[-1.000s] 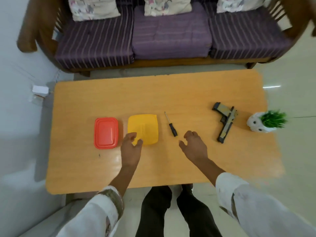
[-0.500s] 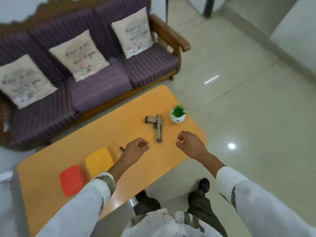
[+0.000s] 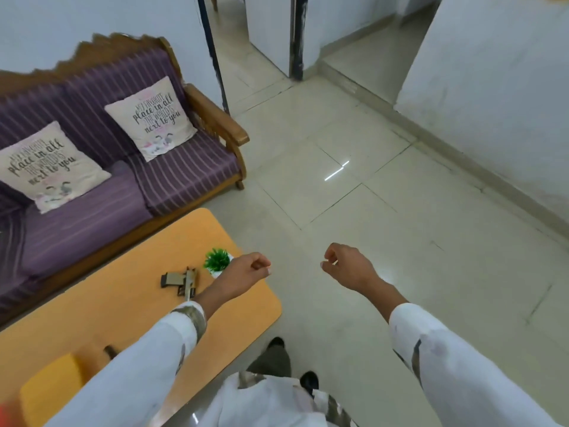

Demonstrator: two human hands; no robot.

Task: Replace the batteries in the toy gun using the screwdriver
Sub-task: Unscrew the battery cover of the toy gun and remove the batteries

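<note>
The tan and black toy gun (image 3: 181, 280) lies on the orange table (image 3: 246, 306) near its right end. A dark stub of the screwdriver (image 3: 109, 351) shows beside my left sleeve; the rest is hidden. My left hand (image 3: 246, 272) hovers over the table's right end, just right of the gun, with its fingers curled into a fist that holds nothing. My right hand (image 3: 348, 268) hangs in the air over the floor, off the table, fingers loosely curled and holding nothing.
A small green plant in a white pot (image 3: 217, 260) stands just beyond the gun. A yellow container (image 3: 49, 386) and a red one (image 3: 3, 414) sit at the lower left. A purple sofa (image 3: 92, 211) runs behind the table; tiled floor (image 3: 369, 211) spreads to the right.
The view has swung far to the right, so the table slid to the lower left. Both hands have lifted off the table; the right one now hangs over the floor.
</note>
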